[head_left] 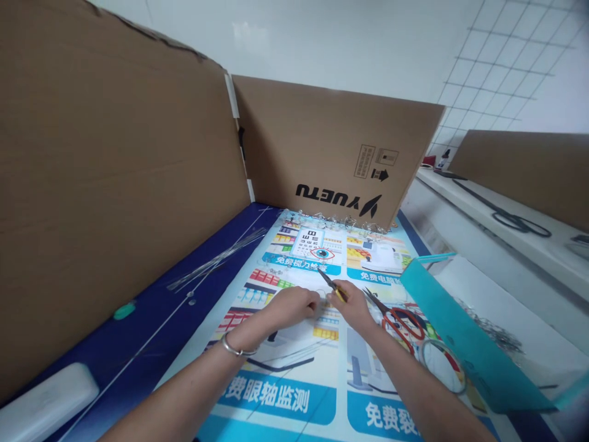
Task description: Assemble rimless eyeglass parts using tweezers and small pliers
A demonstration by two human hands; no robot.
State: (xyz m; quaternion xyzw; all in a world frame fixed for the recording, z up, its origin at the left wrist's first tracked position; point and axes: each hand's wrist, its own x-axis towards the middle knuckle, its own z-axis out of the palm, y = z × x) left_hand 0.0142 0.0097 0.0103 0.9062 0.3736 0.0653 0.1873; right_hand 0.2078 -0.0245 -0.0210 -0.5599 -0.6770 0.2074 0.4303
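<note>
My left hand (294, 305) is closed over the poster, its fingers pinched on what looks like a thin wire, mostly hidden by the fingers. Close beside it, my right hand (354, 307) grips needle-nose pliers (327, 280) with yellow on the handles; their dark tips point up and to the left. Just right of that hand lie orange-handled scissors (405, 324) with dark blades. A roll of clear tape (444, 365) rests near my right forearm. Small bent wire pieces (340, 221) are scattered along the back of the printed poster (276, 396).
Cardboard panels (115, 153) stand at the left and back. Straight wires (218, 261) lie on the blue surface, with a green lump (124, 310) and a white object (50, 402) nearer. At right, a teal box (473, 344) holds a heap of metal wire pieces (494, 331).
</note>
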